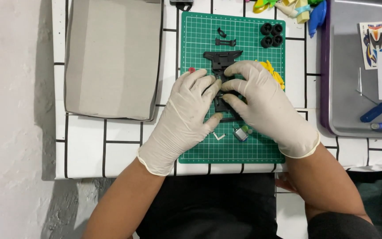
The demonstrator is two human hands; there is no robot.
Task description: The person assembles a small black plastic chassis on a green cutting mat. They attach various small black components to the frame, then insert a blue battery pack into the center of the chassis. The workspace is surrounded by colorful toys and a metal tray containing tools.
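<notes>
**Both gloved hands on a black chassis over the cutting mat**

White surface (pixel 85 150) with black grid lines carries everything, and the green cutting mat (pixel 233 88) is the landmark in its middle. Left of the mat lies a grey cardboard box lid (pixel 111 57), and right of the mat sits a grey tray (pixel 354 88) with a sticker sheet (pixel 375 42) and a blue tool (pixel 379 110), probably kept aside so the mat stays free for work.

On the mat centre, the left hand (pixel 184 119) and the right hand (pixel 264 106), both in white gloves, are closed together on a black plastic chassis (pixel 222 59); I think one steadies it while the other presses.

At the mat's upper right corner stand four black wheels (pixel 272 34). Yellow parts (pixel 274 73) show at its right edge. Near its lower middle lies a small motor (pixel 241 132), within easy reach.
</notes>
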